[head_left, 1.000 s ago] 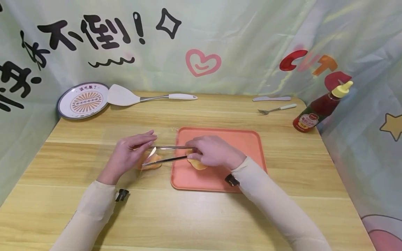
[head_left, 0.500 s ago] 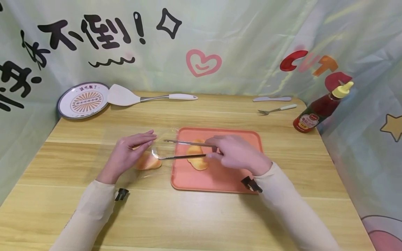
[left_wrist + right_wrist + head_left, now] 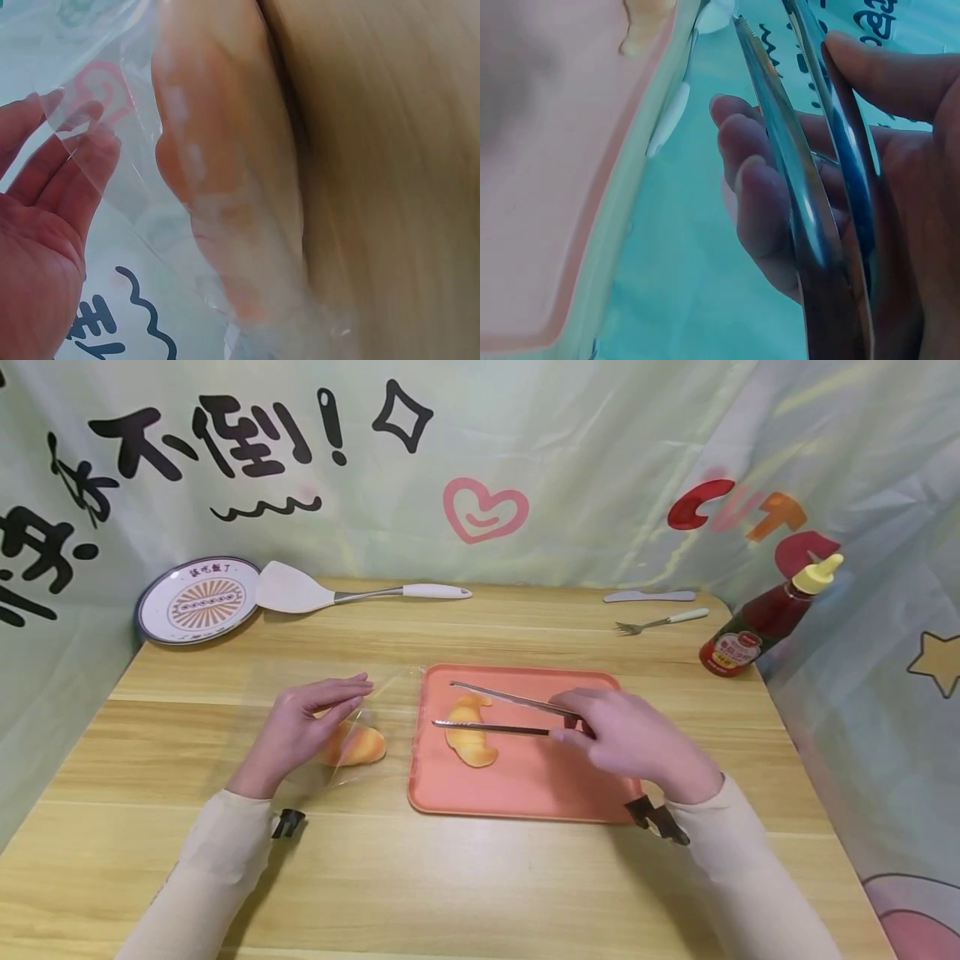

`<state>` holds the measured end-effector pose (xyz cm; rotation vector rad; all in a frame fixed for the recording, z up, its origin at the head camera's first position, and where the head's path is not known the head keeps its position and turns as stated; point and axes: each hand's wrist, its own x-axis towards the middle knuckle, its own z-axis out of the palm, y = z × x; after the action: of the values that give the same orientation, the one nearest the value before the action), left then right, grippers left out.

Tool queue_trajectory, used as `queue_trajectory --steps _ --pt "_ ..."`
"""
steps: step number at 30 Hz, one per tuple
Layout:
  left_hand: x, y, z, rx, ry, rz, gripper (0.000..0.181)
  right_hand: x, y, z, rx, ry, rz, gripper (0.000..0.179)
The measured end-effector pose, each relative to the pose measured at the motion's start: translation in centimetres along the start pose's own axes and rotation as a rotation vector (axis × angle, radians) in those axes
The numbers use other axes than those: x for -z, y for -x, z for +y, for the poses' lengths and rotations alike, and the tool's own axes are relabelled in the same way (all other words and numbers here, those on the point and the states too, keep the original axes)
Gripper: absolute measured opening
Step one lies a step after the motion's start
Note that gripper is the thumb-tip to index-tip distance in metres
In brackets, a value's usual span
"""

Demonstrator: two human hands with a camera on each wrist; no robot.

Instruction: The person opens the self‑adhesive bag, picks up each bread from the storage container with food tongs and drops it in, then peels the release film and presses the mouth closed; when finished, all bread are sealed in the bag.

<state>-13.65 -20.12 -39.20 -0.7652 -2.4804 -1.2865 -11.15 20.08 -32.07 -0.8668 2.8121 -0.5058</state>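
My left hand pinches the edge of a clear plastic bag between thumb and fingers, lifting the film. Inside the bag lies an orange-brown croissant, seen close up through the film in the left wrist view as a croissant. A second, yellower croissant sits on the pink tray. Over it, my right hand grips metal tongs, arms spread with nothing between the tips. The right wrist view shows the tongs between thumb and fingers.
A round patterned plate and a white spatula lie at the back left. At the back right are a knife and a fork, with a ketchup bottle near the right edge.
The right hand has drawn the tongs to the right, from over the bagged croissant to above the one on the tray. My left hand stays nearly still at the bag.
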Motion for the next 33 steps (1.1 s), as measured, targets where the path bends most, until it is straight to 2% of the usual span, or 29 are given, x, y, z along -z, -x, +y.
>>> queue_trajectory --steps 7,13,24,33 --pt "0.4 0.1 0.0 0.009 -0.001 -0.004 0.029 0.2 1.4 0.7 -0.049 -0.007 -0.010 0.030" --pt "0.7 0.3 0.0 0.026 0.001 0.002 0.026 0.0 2.1 1.2 -0.059 -0.011 -0.005 0.028" --pt "0.8 0.3 -0.1 0.013 0.006 0.002 0.022 -1.2 3.5 1.7 -0.087 -0.059 -0.049 0.025" --pt "0.9 0.3 0.0 0.023 -0.006 -0.013 0.023 -2.5 4.5 1.4 -0.085 -0.071 -0.044 0.023"
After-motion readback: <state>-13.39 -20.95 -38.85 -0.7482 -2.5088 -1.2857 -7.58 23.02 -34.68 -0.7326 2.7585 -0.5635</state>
